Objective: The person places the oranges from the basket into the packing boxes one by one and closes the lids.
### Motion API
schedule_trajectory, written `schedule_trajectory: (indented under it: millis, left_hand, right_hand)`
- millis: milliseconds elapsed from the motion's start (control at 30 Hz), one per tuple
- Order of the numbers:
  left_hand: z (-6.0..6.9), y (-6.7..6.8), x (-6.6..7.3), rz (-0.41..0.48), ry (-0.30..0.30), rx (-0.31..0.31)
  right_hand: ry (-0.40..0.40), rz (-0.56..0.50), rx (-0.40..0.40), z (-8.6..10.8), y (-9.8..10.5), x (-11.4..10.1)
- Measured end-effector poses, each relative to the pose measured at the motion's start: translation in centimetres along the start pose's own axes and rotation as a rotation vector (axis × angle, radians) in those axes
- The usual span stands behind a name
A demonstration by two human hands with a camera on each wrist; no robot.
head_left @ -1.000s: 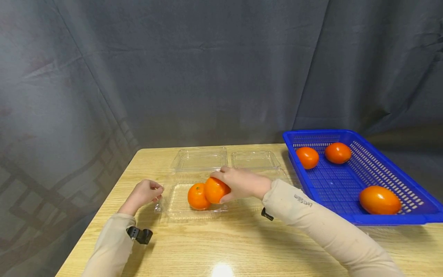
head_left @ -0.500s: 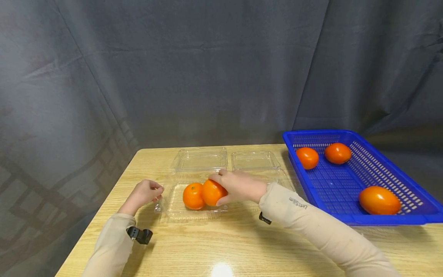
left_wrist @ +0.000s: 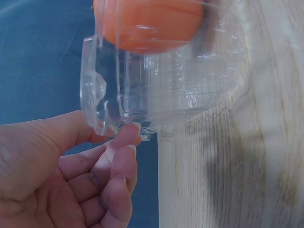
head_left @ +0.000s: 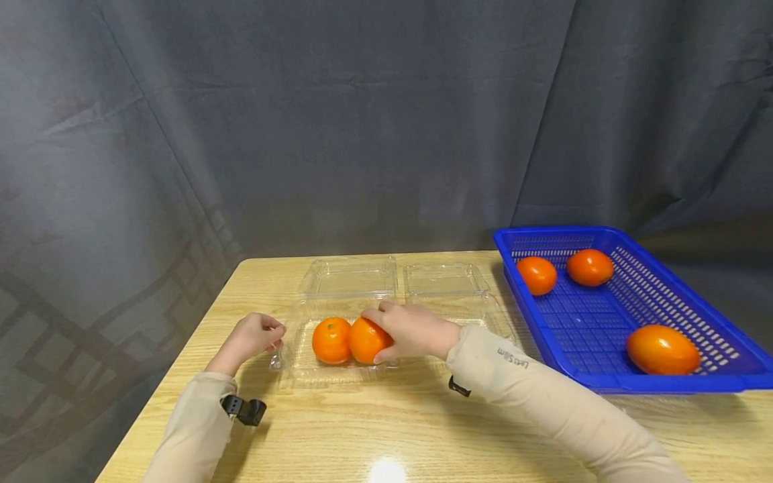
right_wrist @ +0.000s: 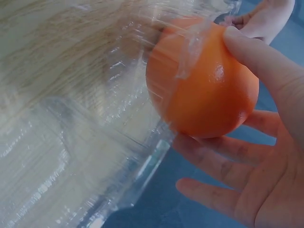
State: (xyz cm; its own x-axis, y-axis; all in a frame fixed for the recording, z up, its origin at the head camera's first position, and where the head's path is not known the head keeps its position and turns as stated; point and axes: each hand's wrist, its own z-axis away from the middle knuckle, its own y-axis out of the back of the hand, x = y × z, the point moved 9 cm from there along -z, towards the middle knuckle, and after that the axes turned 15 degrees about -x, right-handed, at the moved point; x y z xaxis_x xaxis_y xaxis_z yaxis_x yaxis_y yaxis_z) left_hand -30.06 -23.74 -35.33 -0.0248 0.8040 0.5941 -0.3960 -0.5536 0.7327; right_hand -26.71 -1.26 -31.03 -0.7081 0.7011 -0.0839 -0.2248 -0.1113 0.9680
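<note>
In the head view my left hand (head_left: 249, 337) is at the left side of a clear plastic clamshell box (head_left: 338, 377). Its thumb and forefinger pinch a corner of that box (left_wrist: 102, 102) in the left wrist view. My right hand (head_left: 419, 330) grips an orange (head_left: 366, 341) from the right, above the box's tray. The right wrist view has thumb and fingers round this orange (right_wrist: 209, 85). Left of it, in the tray, sits a second orange (head_left: 330, 342); the two appear to touch. The undersides of both fruits are partly hidden.
A blue plastic basket (head_left: 546, 342) stands at the right with three orange-red fruits (head_left: 662, 349) in it. The box's open lid (head_left: 350, 275) lies behind the tray. Another clear box (head_left: 447, 278) is beside it, partly behind my right hand. A grey curtain (head_left: 374, 134) hangs beyond the table.
My right hand has moved left and slightly down with its orange. The other orange has shifted left in the tray. My left hand has stayed in place.
</note>
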Motion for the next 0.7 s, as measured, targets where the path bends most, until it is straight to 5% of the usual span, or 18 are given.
schedule_trajectory:
  millis: [700]
  left_hand:
    - [0.1,0.0,0.0,0.001,0.019,0.005]
  right_hand:
    - [-0.016,0.009,-0.01,-0.7,-1.2,0.1]
